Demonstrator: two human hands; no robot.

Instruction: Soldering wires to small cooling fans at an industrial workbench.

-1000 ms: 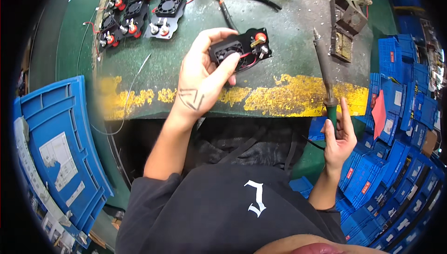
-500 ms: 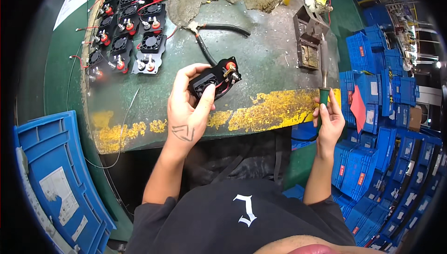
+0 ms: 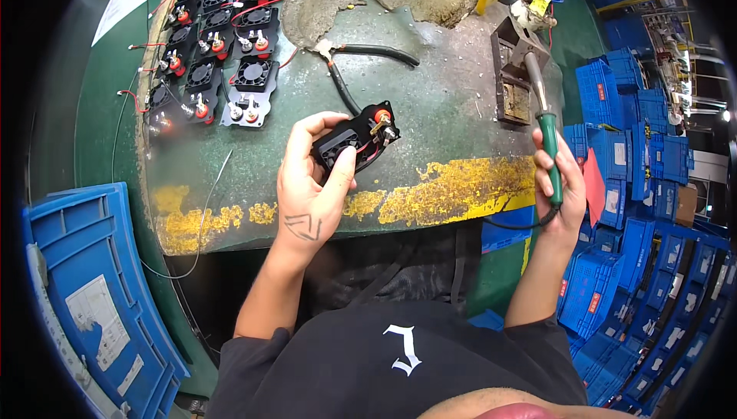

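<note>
My left hand point(image 3: 315, 173) is closed around a black fan module point(image 3: 338, 146), thumb on the fan side. Red and metal terminal posts point(image 3: 382, 122) stick up at the module's far right corner, with short red and black wires beside them. On the right, my right hand point(image 3: 564, 181) wraps round the green handle of a soldering iron point(image 3: 550, 150). The iron points away from me, and its metal shaft reaches the rusty metal stand point(image 3: 513, 100); whether the tip touches it I cannot tell.
Several similar fan modules point(image 3: 252, 74) stand in rows at the far left. A crusty grey basin point(image 3: 307, 16) and black cable pieces point(image 3: 376, 52) lie beyond my left hand. A thin wire point(image 3: 206, 212) hangs off the bench edge. Blue crates point(image 3: 595, 273) are stacked at right.
My right hand has shifted right, and the soldering iron now leans with more of its handle showing. My left hand still holds the fan module in nearly the same place.
</note>
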